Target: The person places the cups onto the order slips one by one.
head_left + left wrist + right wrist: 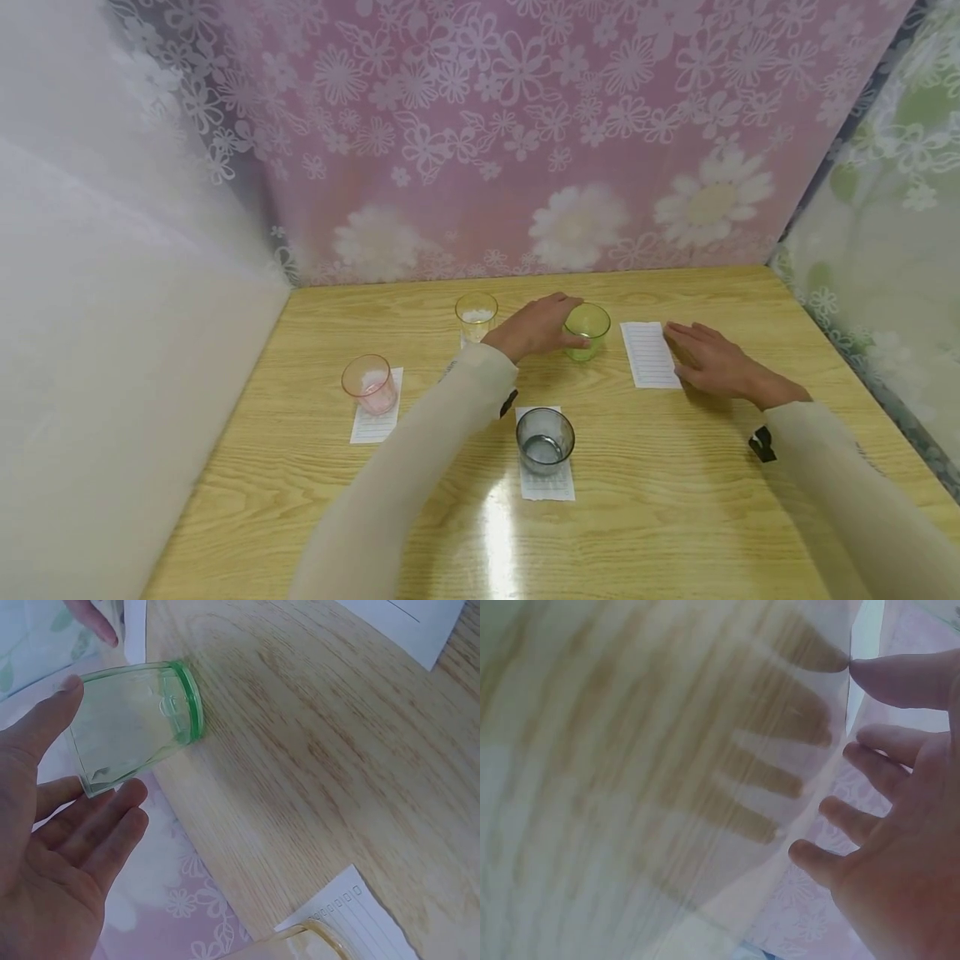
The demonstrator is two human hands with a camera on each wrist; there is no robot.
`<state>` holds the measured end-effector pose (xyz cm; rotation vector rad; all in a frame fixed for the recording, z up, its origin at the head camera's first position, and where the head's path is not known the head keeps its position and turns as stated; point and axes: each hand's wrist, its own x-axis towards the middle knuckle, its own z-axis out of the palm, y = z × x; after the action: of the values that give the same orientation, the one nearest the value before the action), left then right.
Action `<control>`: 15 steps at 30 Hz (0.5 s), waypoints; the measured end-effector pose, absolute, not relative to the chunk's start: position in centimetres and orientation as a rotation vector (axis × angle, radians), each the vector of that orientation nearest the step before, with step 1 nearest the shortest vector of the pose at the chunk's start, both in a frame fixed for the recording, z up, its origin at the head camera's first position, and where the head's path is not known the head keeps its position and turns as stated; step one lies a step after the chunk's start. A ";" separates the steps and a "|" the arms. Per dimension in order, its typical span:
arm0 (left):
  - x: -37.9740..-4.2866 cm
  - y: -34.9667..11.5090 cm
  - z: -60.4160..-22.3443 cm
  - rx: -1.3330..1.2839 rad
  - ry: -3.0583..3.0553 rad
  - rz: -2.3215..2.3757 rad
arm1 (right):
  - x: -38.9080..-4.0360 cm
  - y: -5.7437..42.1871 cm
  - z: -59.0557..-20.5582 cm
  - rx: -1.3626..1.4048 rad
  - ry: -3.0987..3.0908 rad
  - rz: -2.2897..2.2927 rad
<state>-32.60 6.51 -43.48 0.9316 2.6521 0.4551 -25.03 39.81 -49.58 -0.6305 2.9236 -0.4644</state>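
Observation:
In the head view my left hand point(538, 327) holds a green glass cup point(589, 343) by its rim, thumb on one side and forefinger on the other. The left wrist view shows this green cup point(131, 720) with its base toward the wooden table; its other fingers stay loosely bent below. My right hand point(708, 360) is at the right edge of a lined paper slip point(649, 357), fingers extended. In the right wrist view the thumb tip of the right hand point(900, 847) meets the slip's edge, and the other fingertips hover over or touch the table.
A yellow glass cup point(477, 310) stands behind the left wrist on paper. At left, a pink cup point(377, 392) sits on a lined slip point(375, 429). Nearer, a grey cup point(545, 446) stands on another slip point(547, 488). Flowered curtains point(480, 125) border the wooden table point(645, 517).

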 end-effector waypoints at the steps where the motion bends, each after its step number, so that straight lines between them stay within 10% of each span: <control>1: -32.6 6.6 -43.5 0.937 2.654 0.456 | -25.0 39.8 -49.5 -0.632 2.920 -0.477; 15: -32.7 6.5 -43.7 0.964 2.670 0.464 | -24.9 39.6 -49.7 -0.668 2.913 -0.464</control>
<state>-32.68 6.50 -43.71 0.9636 2.6696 0.4642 -24.92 39.60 -49.70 -0.6684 2.9132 -0.4645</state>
